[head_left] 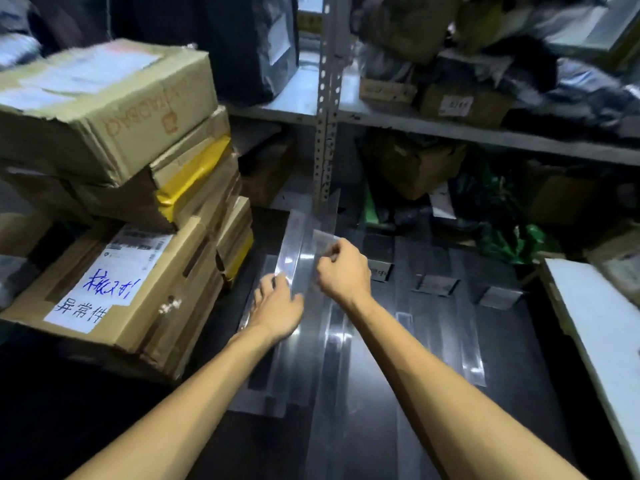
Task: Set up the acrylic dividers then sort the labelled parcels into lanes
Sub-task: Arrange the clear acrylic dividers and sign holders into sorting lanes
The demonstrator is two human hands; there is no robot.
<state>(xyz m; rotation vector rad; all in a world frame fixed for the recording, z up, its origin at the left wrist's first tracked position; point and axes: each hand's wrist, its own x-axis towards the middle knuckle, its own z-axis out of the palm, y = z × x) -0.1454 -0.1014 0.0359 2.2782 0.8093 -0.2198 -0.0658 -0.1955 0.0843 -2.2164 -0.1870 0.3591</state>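
The stack of boxes [114, 188] crowds the left, so the clear divider [298, 244], lying on the dark floor [433, 393] by the shelf post [325, 133], needs steady guiding. The left hand [277, 306] presses it with straight fingers. The right hand [341, 268] pinches its top edge with curled fingers. Best to raise it evenly, without twisting.

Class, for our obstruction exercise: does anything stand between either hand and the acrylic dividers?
Nothing visible does. The right hand pinches an acrylic divider, and the left hand rests on a second divider beside it. The cardboard boxes stand off to the left.
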